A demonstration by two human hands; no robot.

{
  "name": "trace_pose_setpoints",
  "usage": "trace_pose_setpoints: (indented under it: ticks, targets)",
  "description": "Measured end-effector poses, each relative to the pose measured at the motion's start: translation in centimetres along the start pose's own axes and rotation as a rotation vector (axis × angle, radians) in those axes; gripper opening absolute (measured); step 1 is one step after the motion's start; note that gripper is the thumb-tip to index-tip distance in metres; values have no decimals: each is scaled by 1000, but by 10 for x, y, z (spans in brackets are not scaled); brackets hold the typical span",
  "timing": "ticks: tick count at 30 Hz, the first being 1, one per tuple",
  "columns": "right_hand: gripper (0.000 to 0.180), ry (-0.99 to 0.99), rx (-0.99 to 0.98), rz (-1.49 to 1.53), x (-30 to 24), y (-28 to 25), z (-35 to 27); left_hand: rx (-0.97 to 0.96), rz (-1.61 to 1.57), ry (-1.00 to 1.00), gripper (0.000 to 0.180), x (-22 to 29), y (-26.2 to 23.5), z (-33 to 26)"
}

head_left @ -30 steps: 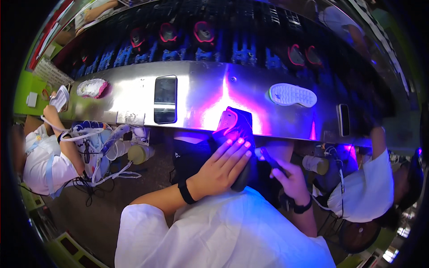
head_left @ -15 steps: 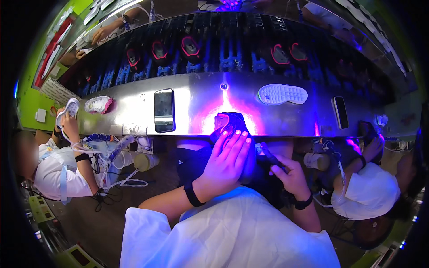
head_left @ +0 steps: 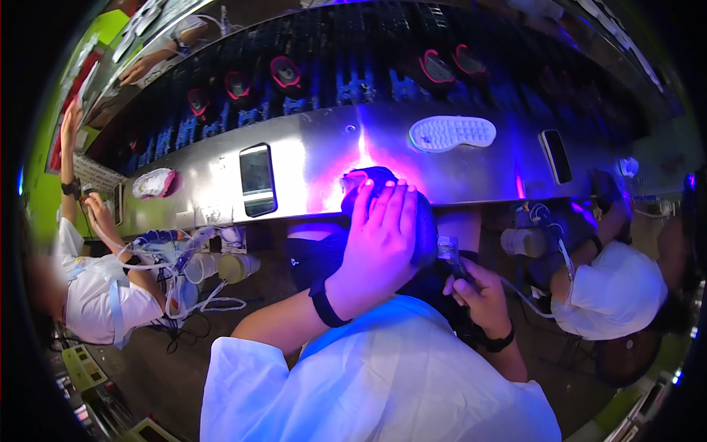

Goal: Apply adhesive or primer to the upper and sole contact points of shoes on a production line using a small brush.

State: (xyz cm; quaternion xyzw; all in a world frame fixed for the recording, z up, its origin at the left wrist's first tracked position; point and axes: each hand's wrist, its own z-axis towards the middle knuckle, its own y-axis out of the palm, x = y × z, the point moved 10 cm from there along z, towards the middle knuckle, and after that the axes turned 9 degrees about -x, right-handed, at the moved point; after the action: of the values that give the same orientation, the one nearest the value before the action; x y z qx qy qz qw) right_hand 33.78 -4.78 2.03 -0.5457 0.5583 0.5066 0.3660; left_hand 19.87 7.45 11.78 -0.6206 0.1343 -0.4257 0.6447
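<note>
My left hand point(head_left: 383, 236) lies over a dark shoe upper point(head_left: 423, 232), fingers together across its top, holding it at the bench's front edge. Pink light shows on the upper's far end. To the right of the upper, my right hand point(head_left: 477, 295) is closed round the dark handle of a brush point(head_left: 447, 248). The brush's pale head points up, close beside the upper's right side. The upper's underside and my left thumb are hidden.
On the metal bench point(head_left: 213, 162) lie a phone point(head_left: 257, 180), a white shoe sole point(head_left: 453, 133), a pale shoe point(head_left: 154, 183) and another phone point(head_left: 555, 156). Beyond runs a dark conveyor point(head_left: 324, 66) carrying several red-edged shoe parts. Co-workers sit left and right, near pots point(head_left: 239, 268) and tubes.
My head view has shifted and tilted. The upper has turned under my left hand, showing more of its dark side. My right hand has lowered slightly, with the brush now more upright.
</note>
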Motion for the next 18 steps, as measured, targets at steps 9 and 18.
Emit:
trace_pose_setpoints:
  ticks: [9,18]
  targets:
    - [37,-155,329,-538,-56,-49,19,82,-48,-13,91,-10,7,62]
    - [37,-181,177,-843,-100,-18,105,77,-206,-54,93,-93,-12,72]
